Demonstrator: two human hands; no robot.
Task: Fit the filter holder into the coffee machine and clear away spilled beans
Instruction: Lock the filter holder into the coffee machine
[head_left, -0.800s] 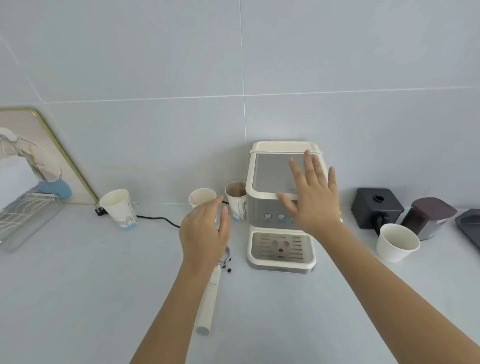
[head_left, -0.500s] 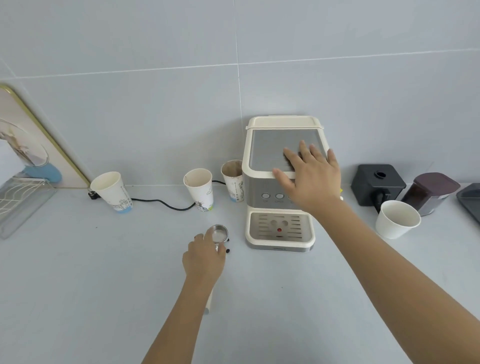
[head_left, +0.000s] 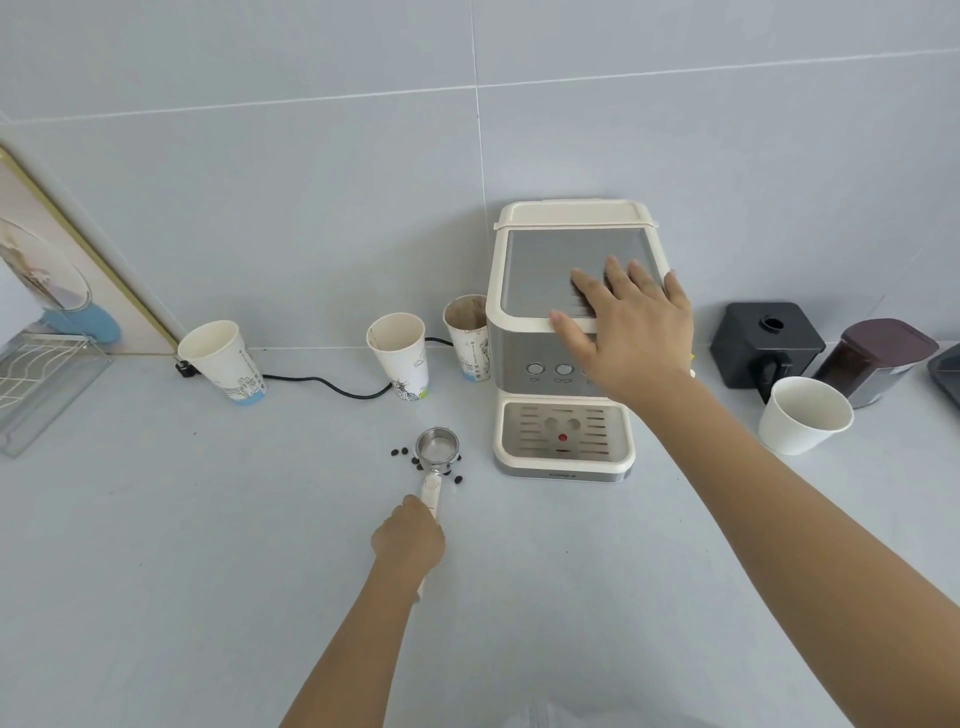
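Cream handle of the filter holder (head_left: 432, 483) mostly hidden under the left hand (head_left: 409, 540), fingers wrapped around it; its steel basket lies on the grey table (head_left: 156, 545), at 9 o'clock of the coffee machine (head_left: 566, 364). Dark spilled beans (head_left: 399, 452) ring the basket. Right hand (head_left: 631, 327) flat on the machine's top, fingers spread, covering one button. Base lettering blurred, perhaps "KONKA". Printed paper cups (head_left: 223, 361) at 10 o'clock; print unreadable.

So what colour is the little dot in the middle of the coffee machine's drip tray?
Red. The dot sits centred on the silver drip tray, clearest in the head view.
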